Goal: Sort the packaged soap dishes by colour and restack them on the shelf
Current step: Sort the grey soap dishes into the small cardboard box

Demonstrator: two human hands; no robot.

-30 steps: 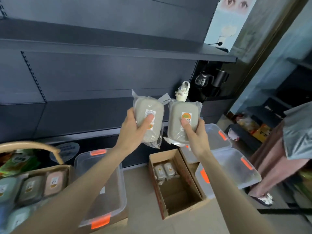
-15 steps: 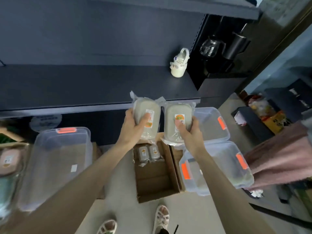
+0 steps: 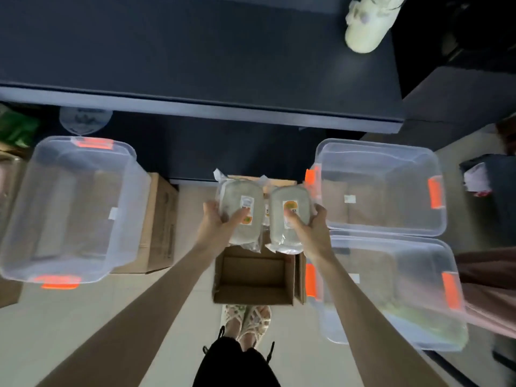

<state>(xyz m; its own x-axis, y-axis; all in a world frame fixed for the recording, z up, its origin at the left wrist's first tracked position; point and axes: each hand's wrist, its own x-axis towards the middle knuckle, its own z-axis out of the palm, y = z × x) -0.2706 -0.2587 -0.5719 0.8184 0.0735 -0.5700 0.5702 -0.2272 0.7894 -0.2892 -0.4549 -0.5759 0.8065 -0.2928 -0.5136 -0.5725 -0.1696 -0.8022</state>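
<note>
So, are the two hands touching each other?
Apart. Head view: left hand grips the left pack, right hand the right pack; both packs sit between them.

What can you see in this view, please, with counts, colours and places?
packaged soap dishes: 2, grey, one in each hand, above the open box
storage bins: 3, clear with orange latches, one left, two right
open cardboard box: 1, brown, on the floor below the hands
second cardboard box: 1, brown, partly under the left bin
shelf: 1, dark, across the top
bottle: 1, cream, on the shelf, far right
feet: 2, pale sandals, bottom centre
left hand: 1, grips the left dish
right hand: 1, grips the right dish
</note>
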